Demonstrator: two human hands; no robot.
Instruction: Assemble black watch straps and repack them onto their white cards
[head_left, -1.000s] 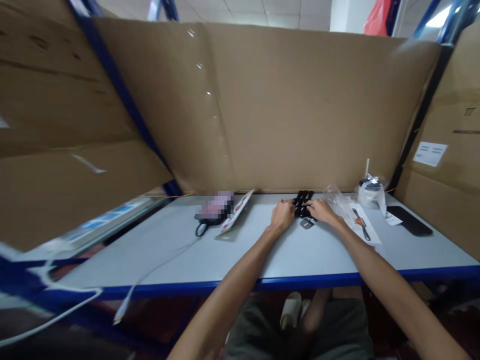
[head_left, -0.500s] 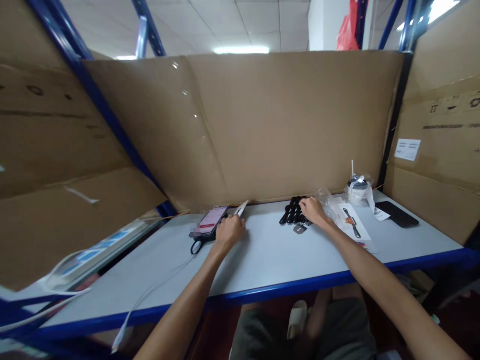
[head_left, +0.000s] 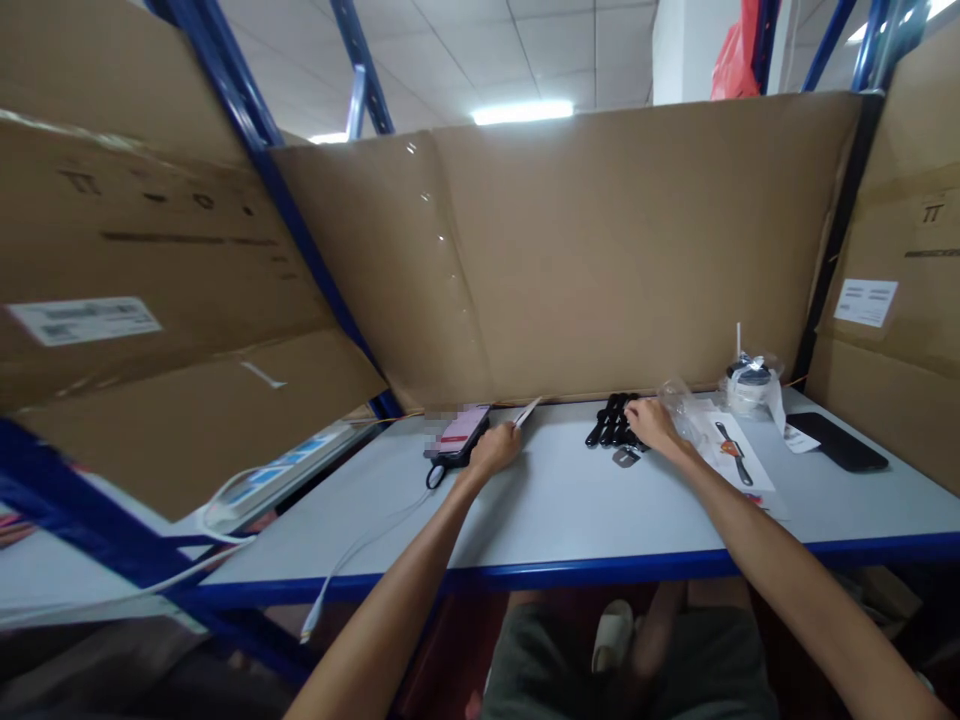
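Observation:
My left hand (head_left: 495,448) is closed on a thin white card (head_left: 527,410) that sticks up past its fingers. Just left of this hand lies a phone with a lit pinkish screen (head_left: 466,428), and a black loop (head_left: 435,475) shows beneath it. On the right, several long black tools (head_left: 606,422) lie side by side. My right hand (head_left: 652,424) curls its fingers at the right end of that row; what they pinch is hidden. A small dark square tag (head_left: 625,456) sits in front of the tools.
Right of my right hand are a crumpled clear plastic bag (head_left: 681,408) and a printed sheet (head_left: 756,468) picturing a black tool. Farther right stand a bagged cup with a straw (head_left: 748,388) and a flat black object (head_left: 844,442). Cardboard (head_left: 637,250) walls the table; a power strip (head_left: 277,480) is left.
The camera view has turned left, so everything appears farther right in the picture. Both hands stay at about the same places on the table.

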